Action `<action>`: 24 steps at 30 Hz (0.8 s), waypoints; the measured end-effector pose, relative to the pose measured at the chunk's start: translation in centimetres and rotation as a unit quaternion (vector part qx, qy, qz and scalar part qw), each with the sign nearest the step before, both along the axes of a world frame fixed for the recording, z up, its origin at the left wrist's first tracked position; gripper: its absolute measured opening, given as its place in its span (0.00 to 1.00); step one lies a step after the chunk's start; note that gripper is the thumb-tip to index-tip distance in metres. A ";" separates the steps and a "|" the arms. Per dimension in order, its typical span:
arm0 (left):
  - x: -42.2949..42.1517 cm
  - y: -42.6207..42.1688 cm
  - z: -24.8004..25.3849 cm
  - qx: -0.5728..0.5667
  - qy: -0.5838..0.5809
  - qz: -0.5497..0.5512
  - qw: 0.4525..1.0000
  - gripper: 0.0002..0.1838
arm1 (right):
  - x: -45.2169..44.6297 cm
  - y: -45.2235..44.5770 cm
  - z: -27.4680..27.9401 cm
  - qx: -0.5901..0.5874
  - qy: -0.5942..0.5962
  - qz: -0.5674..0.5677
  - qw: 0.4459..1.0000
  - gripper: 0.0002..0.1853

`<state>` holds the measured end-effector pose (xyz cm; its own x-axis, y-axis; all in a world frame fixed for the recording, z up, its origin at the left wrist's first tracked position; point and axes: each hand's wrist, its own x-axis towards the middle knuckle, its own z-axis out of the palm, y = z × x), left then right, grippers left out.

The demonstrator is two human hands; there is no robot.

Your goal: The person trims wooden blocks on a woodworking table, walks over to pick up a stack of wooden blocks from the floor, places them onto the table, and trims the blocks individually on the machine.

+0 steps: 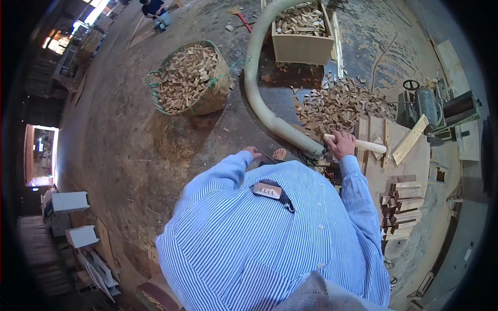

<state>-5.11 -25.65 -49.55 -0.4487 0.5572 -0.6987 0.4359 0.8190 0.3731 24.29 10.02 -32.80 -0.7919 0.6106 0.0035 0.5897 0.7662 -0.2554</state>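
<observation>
My right hand (342, 145) is wrapped over a pale, rounded wooden stick (372, 147), which lies across the wooden machine table (374, 171) and sticks out on both sides of the hand. Just right of it are a small wooden offcut (378, 147) and a pale board (411, 140) lying at a slant. My left hand (253, 152) is low in front of my body, fingers curled, beside a thin dark edge; what it grips, if anything, is hidden. Toward the near side of the table lies a stack of cut wooden pieces (402, 210).
A thick ribbed hose (252, 78) curves down to the machine. Offcuts fill a woven basket (220, 96) and a wooden box (301, 50), and lie in a heap (342, 106) on the floor. Another person (153, 9) crouches far left. A handwheel (411, 85) stands at right.
</observation>
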 end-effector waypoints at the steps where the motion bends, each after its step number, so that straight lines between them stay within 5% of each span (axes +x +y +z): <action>1: -0.6 -0.2 -0.5 -0.015 -0.020 -0.012 1.000 0.36 | 0.0 -0.1 0.1 0.000 -0.007 -0.007 1.000 0.32; 5: -3.2 -1.0 -4.8 -0.023 -0.009 -0.045 0.999 0.29 | -1.2 -0.2 1.2 -0.006 -0.048 -0.028 0.998 0.32; 24: -13.9 9.8 -0.6 -0.009 0.000 -0.101 0.995 0.36 | -2.5 0.0 1.0 -0.024 -0.013 -0.027 0.999 0.33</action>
